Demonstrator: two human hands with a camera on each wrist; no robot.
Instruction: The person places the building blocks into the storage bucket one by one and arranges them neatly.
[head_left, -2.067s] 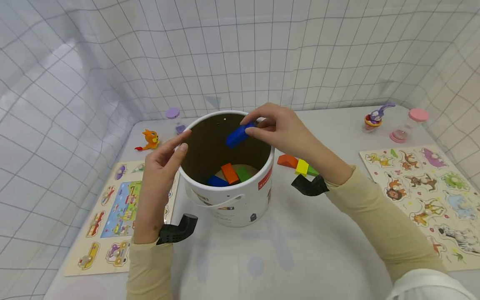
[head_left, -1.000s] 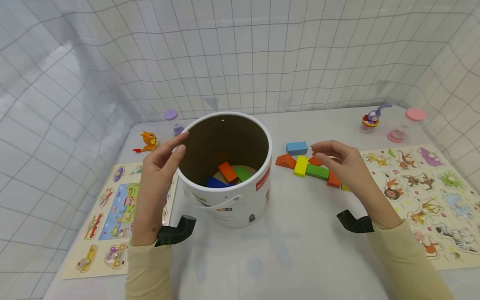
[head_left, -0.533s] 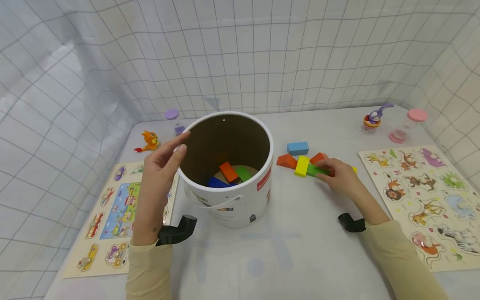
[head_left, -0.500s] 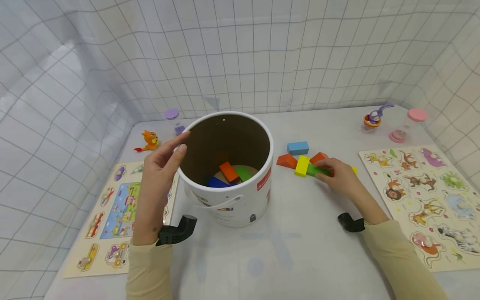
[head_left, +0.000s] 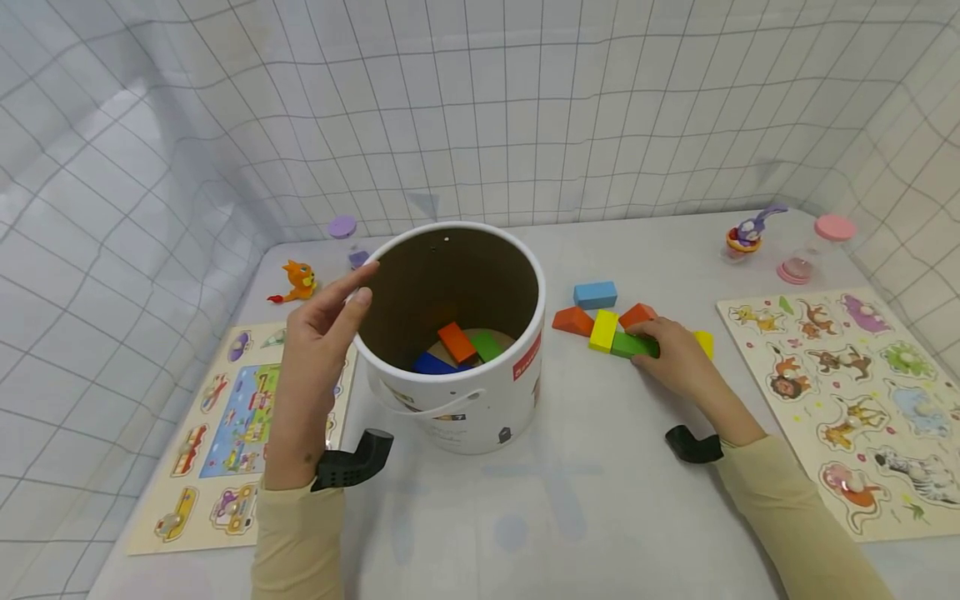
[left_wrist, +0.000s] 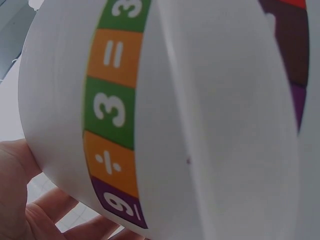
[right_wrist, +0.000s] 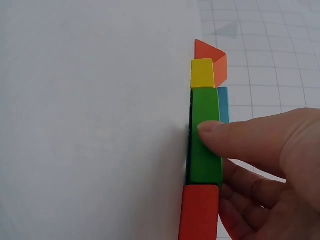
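My left hand (head_left: 318,333) rests with extended fingers against the left side of a white bucket (head_left: 480,417). In the left wrist view, its thumb and fingers lie along the bucket's outer wall. Inside the bucket are an orange block (head_left: 457,342), a green block (head_left: 486,346) and a partly hidden blue block (head_left: 431,363). To the right, my right hand (head_left: 678,358) pinches a long green block (head_left: 630,344) in a row on the table, thumb on its near side and fingers behind. A yellow block (head_left: 603,330) and a red block (right_wrist: 200,212) adjoin its ends.
Behind the row lie a light blue block (head_left: 595,295) and two orange triangular blocks, one left (head_left: 573,321). A yellow block (head_left: 703,342) sits beyond my right hand. Puzzle boards (head_left: 847,392) flank the bucket; an orange figurine (head_left: 300,281) stands back left.
My right hand has let go of a blue block inside the bucket and moved right to the row, where it now grips the long green block. The left hand stays at the bucket.
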